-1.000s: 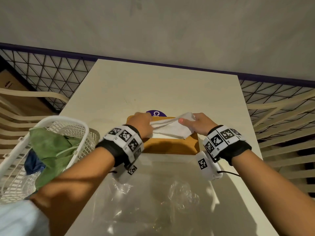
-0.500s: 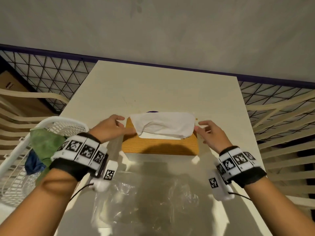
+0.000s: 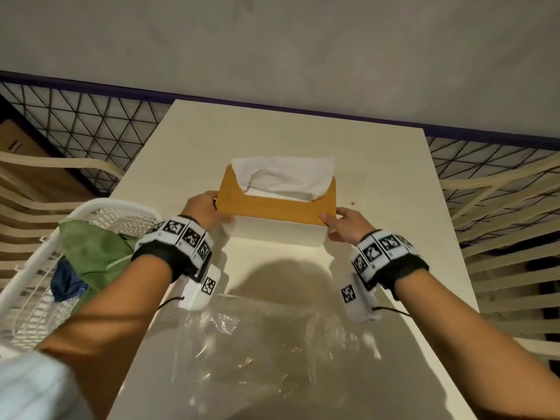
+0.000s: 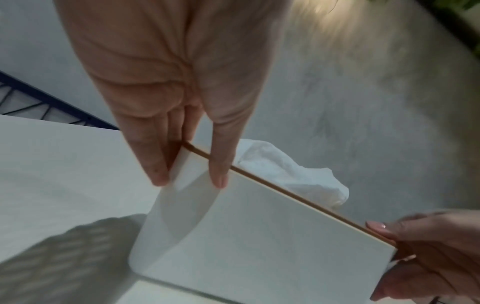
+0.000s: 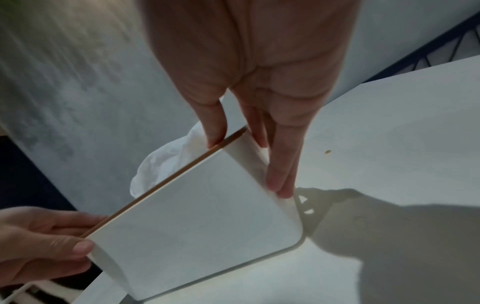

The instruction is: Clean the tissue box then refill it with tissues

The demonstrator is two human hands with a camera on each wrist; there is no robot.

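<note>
The tissue box (image 3: 278, 234) has a white body and a tan wooden lid (image 3: 272, 204). A white tissue (image 3: 281, 177) fans out of the lid's slot. The box is raised off the table (image 3: 303, 131) and tipped, with its lid towards the far wall. My left hand (image 3: 206, 210) grips its left end and my right hand (image 3: 345, 222) its right end. In the left wrist view my left hand (image 4: 189, 181) pinches the box (image 4: 259, 236) between thumb and fingers. The right wrist view shows my right hand (image 5: 249, 164) holding the box (image 5: 202, 216) the same way.
A white plastic basket (image 3: 115, 207) at the left holds a green cloth (image 3: 91, 253) and a blue one. Crumpled clear plastic wrap (image 3: 272, 344) lies on the near part of the table. Slatted chairs flank the table. A small crumb (image 3: 353, 203) lies right of the box.
Both hands let go of the tissue at the slot, spread to the box's ends and gripped it. The box has gone up and away from me, tipping its lid towards the wall.
</note>
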